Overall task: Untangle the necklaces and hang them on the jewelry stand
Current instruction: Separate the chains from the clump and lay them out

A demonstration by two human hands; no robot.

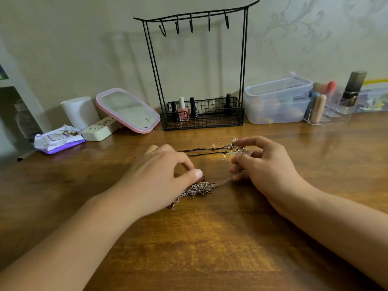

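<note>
Wooden table [210, 238] fills the lower part of the view, and the tangle of necklaces [200, 189] lies on it between the two hands, in front of the jewelry stand. The left hand [161, 175] rests over the left edge of the silver chain heap, its fingers curled and its thumb pressing down on a brown piece just above the heap, so it grips the tangle. The right hand [262, 164] sits just to the right, fingers bent, pinching a thin silver strand that runs taut from the heap to its lower fingers; its forefinger and thumb close on a small cluster of beads and charms [236, 147] at the far end. A dark cord [201, 151] with small knots stretches across the table between the two hands, behind the heap.

The black wire jewelry stand [197, 70] stands upright against the wall, well behind the hands. Its five hooks [191, 26] under the top bar are bare. Nail polish bottles [183, 111] stand in its mesh basket. To its left lean a pink-rimmed mirror [128, 110], a white cylinder [79, 112] and a purple packet of wipes [58, 139]. To its right sit stacked clear plastic boxes [277, 99] and a clear organiser [331, 114] holding cosmetics
</note>
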